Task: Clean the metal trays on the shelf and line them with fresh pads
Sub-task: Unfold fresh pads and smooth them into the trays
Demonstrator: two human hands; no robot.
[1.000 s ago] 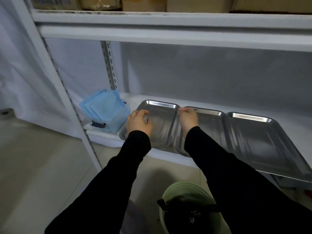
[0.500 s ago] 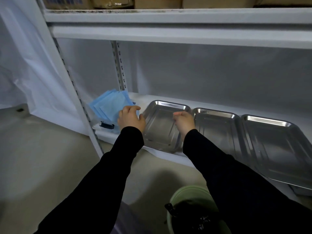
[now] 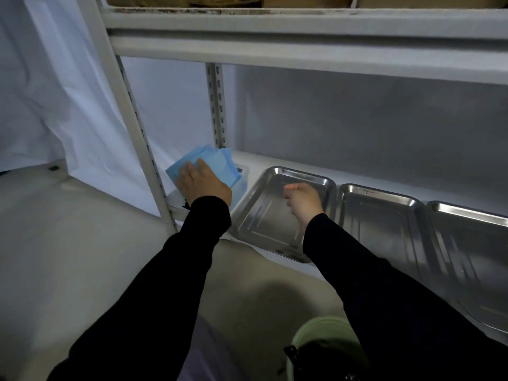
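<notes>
Three bare metal trays (image 3: 379,224) lie side by side (rim to rim) on the white shelf (image 3: 288,164). Blue pads (image 3: 217,164) stand bunched in a clear bin (image 3: 242,185) just left of them.

Single head-worn view, forward and down, close over the shelf (image 3: 254,165).

Metal trays: 3, side by side along the front edge of the lower shelf (image 3: 384,179): left tray (image 3: 275,215), middle tray (image 3: 379,226), right tray (image 3: 472,254), the last cropped at the frame edge.
Blue pads (image 3: 217,162): 1 stack at the left end of that shelf; sheet count not readable.
Clear plastic box (image 3: 242,185): 1, holding the stack.
Hands: 2: left hand (image 3: 202,184), right hand (image 3: 302,199).
Black sleeves: 2: left sleeve (image 3: 165,270), right sleeve (image 3: 384,284).
Shelf levels: 2, counting the upper shelf (image 3: 302,48).
Slotted uprights: 2: front upright (image 3: 132,133), rear upright (image 3: 218,105).
Green bucket (image 3: 316,329): 1, on the floor.
</notes>
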